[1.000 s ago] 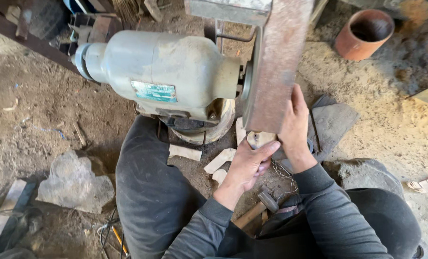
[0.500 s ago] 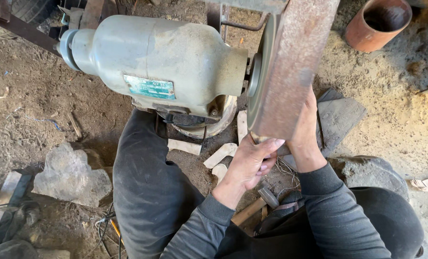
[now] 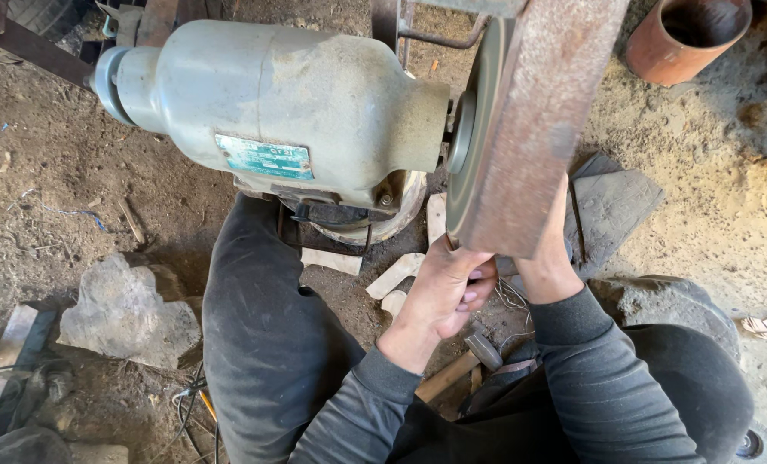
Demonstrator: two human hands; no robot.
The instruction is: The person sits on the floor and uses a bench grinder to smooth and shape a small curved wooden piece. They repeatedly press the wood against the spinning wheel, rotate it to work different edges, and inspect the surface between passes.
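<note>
Left hand (image 3: 442, 288) curls shut around a small pale piece that I can barely see past the fingers, pressing it up under the lower edge of the rusty belt (image 3: 542, 120). My right hand (image 3: 548, 258) sits just behind that belt, mostly hidden, so I cannot tell how far it is closed or what it grips. Whatever I hold is right at the belt, beside the grey disc (image 3: 478, 129) on the motor's shaft, so I judge the grinding to be under way; how much remains to take off I cannot see. Several pale wooden offcuts (image 3: 394, 275) lie on the dirt floor (image 3: 65, 172) below the motor (image 3: 271, 112). A hammer (image 3: 461, 365) rests between my knees, a flat stone (image 3: 125, 309) lies off to my left, and a rusty pipe (image 3: 684, 39) stands well apart. My left knee crowds close under the motor housing.
</note>
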